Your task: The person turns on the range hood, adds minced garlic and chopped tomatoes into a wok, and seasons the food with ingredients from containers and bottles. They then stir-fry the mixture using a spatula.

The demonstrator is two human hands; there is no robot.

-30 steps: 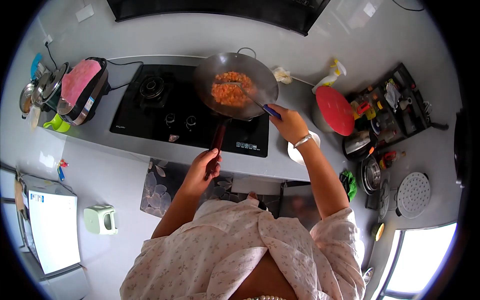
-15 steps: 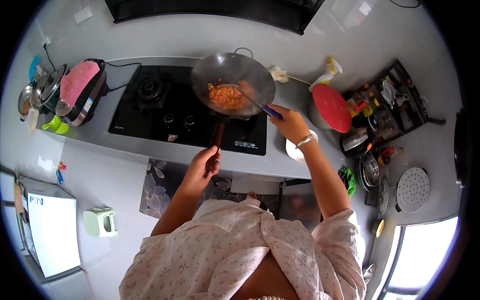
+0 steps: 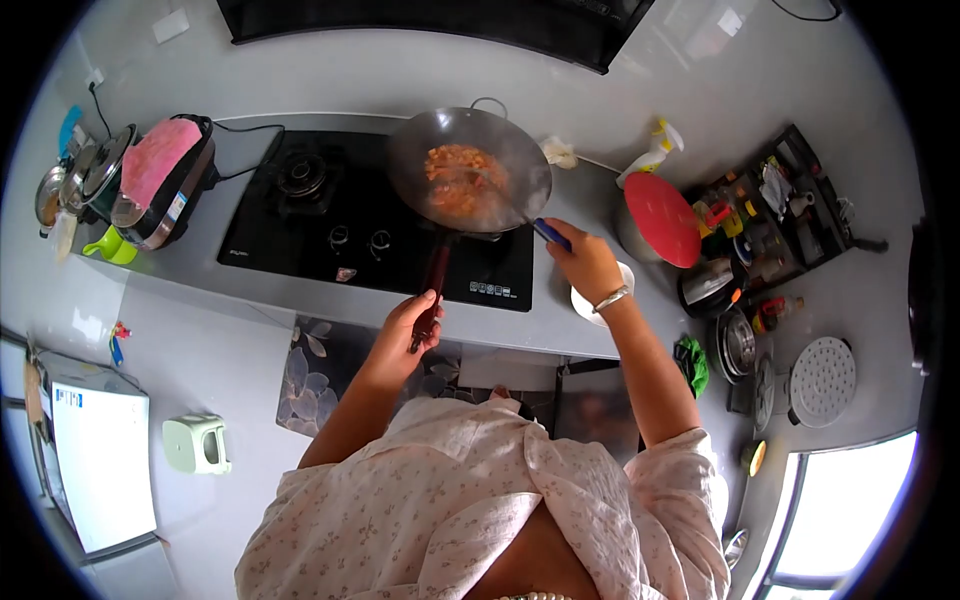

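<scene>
My left hand (image 3: 410, 328) is wrapped round the dark red handle of a wok (image 3: 414, 150), which sits over the right part of a black gas hob (image 3: 335, 205). Inside the wok lie diced orange-red pieces of food (image 3: 462, 160), with some steam above them. My right hand (image 3: 588, 268) is closed on the blue handle of a spatula (image 3: 545, 230). The spatula's shaft slants down into the wok, and its head is hard to make out among the food. Partly behind my right wrist stands a white bowl (image 3: 584, 306).
Right of the hob are a pot with a red lid (image 3: 662, 218), a spray bottle (image 3: 655, 150), a kettle (image 3: 712, 284) and a condiment rack (image 3: 800, 215). A cooker under a pink cloth (image 3: 160, 160) stands left. A green stool (image 3: 196, 444) is on the floor.
My right hand has shifted slightly down and right with the spatula. The food has gone from one heap to a longer spread reaching further up the wok. My left hand stays on the handle.
</scene>
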